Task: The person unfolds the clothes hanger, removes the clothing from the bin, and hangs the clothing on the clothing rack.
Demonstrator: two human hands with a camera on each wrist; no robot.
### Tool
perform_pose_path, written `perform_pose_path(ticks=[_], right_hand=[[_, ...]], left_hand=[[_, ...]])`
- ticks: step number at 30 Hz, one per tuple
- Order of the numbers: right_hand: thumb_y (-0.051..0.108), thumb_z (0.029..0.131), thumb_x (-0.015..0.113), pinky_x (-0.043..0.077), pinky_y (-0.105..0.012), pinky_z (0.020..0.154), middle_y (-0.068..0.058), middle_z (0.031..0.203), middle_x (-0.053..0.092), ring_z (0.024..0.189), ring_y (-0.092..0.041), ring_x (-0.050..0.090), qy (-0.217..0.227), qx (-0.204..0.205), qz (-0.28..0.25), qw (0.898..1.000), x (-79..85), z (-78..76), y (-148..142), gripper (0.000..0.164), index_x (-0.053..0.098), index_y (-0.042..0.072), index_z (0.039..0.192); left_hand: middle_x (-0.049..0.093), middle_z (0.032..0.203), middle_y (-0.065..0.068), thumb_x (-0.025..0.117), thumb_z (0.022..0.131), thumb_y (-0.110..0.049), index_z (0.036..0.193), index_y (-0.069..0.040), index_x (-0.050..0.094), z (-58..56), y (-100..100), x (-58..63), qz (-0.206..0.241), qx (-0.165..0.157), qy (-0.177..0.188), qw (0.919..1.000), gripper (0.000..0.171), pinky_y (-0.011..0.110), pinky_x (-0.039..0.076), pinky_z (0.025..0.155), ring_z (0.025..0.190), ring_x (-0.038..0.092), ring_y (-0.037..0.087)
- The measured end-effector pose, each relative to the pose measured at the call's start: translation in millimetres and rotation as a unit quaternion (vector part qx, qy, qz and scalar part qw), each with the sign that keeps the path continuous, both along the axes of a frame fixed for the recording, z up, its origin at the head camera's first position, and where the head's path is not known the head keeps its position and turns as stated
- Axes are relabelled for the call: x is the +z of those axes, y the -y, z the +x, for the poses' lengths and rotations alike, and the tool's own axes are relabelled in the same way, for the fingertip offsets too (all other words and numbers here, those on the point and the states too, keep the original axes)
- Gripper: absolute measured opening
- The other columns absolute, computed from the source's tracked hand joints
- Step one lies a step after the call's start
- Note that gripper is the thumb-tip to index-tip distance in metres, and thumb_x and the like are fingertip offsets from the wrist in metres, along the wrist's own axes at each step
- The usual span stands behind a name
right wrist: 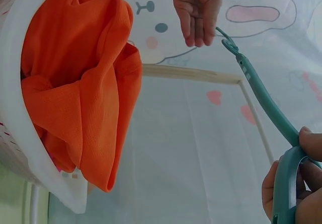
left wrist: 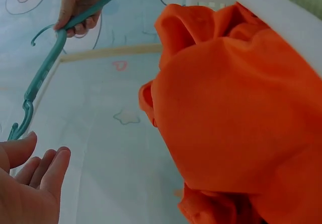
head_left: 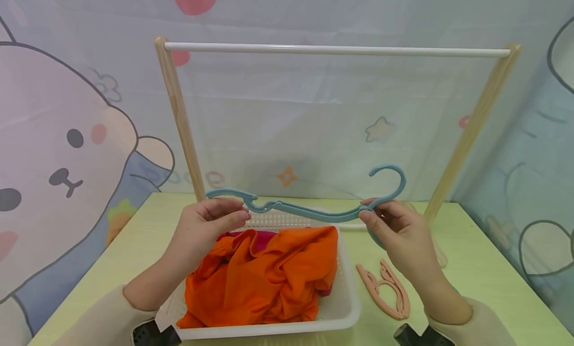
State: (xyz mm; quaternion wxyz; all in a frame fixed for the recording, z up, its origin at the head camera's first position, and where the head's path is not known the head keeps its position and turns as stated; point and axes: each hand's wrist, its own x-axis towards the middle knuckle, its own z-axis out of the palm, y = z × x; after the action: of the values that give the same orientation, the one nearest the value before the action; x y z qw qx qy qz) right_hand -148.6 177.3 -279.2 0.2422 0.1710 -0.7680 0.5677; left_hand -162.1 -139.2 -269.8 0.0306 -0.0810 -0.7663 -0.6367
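Note:
My right hand (head_left: 405, 236) grips a blue folding clothes hanger (head_left: 309, 212) at its middle, just below the hook, which points up. One hanger arm stretches left above a white basket (head_left: 352, 306); the other runs down behind the right hand, partly hidden. Beside the far end of the stretched arm is my left hand (head_left: 199, 234), its fingers extended and the thumb close to the hanger tip. In the right wrist view the left hand (right wrist: 198, 12) shows loose, straight fingers. An orange cloth (head_left: 264, 276) lies bunched in the basket, over a magenta one (head_left: 263, 240).
A folded pink hanger (head_left: 387, 293) lies on the light green table (head_left: 484, 266), right of the basket. Behind stands a clothes rack with wooden posts (head_left: 471, 131) and a white rail (head_left: 336, 50). A printed cloth backdrop (head_left: 287, 111) hangs beyond it.

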Motion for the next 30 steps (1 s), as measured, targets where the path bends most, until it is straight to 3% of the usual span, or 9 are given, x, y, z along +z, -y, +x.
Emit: perform_pose_path(ticks=[5, 10, 17, 23, 30], right_hand=[[0.004, 0.091, 0.065, 0.051, -0.014, 0.070, 0.016, 0.095, 0.065, 0.079, -0.004, 0.059, 0.003, -0.015, 0.009, 1.000, 3.2, 1.4, -1.6, 0.011, 0.068, -0.003, 0.100], [0.004, 0.091, 0.065, 0.051, -0.014, 0.069, 0.014, 0.093, 0.067, 0.077, -0.005, 0.060, 0.004, -0.009, 0.002, 1.000, 4.6, 1.9, -2.2, 0.010, 0.069, -0.001, 0.100], [-0.001, 0.090, 0.064, 0.050, -0.013, 0.069, 0.011, 0.094, 0.068, 0.077, -0.005, 0.060, -0.005, 0.009, -0.028, 1.000, 1.3, 0.2, -3.6, 0.018, 0.072, 0.014, 0.095], [-0.004, 0.089, 0.064, 0.049, -0.013, 0.067, 0.010, 0.094, 0.069, 0.076, -0.006, 0.059, -0.007, 0.014, -0.041, 0.999, -0.6, -0.9, -4.4, 0.020, 0.072, 0.013, 0.095], [-0.001, 0.090, 0.065, 0.049, -0.013, 0.067, 0.010, 0.094, 0.068, 0.076, -0.006, 0.059, 0.002, 0.006, -0.031, 1.000, -1.4, -1.2, -5.3, 0.016, 0.072, 0.010, 0.097]], left_hand=[[0.071, 0.106, 0.008, 0.070, 0.090, -0.020, 0.117, -0.003, 0.066, -7.0, 9.4, -2.6, -0.072, 0.011, -0.001, 0.9974, 0.032, 0.023, 0.055, 0.083, 0.095, 0.068, 0.016], [0.070, 0.108, 0.012, 0.071, 0.089, -0.016, 0.117, -0.003, 0.066, -16.3, 17.2, -9.2, -0.115, 0.013, 0.013, 0.9932, 0.031, 0.029, 0.056, 0.084, 0.098, 0.068, 0.023], [0.069, 0.108, 0.017, 0.070, 0.088, -0.010, 0.118, 0.001, 0.064, -31.4, 25.8, -21.5, -0.178, -0.008, 0.022, 0.9837, 0.033, 0.040, 0.056, 0.086, 0.100, 0.066, 0.029], [0.069, 0.105, 0.016, 0.074, 0.084, -0.011, 0.114, 0.002, 0.065, -42.1, 34.7, -31.3, -0.237, -0.032, 0.018, 0.9707, 0.034, 0.038, 0.057, 0.083, 0.097, 0.066, 0.029], [0.069, 0.105, 0.019, 0.078, 0.079, -0.009, 0.113, 0.003, 0.065, -50.8, 43.9, -41.0, -0.276, -0.074, 0.029, 0.9580, 0.038, 0.040, 0.057, 0.082, 0.096, 0.066, 0.030]])
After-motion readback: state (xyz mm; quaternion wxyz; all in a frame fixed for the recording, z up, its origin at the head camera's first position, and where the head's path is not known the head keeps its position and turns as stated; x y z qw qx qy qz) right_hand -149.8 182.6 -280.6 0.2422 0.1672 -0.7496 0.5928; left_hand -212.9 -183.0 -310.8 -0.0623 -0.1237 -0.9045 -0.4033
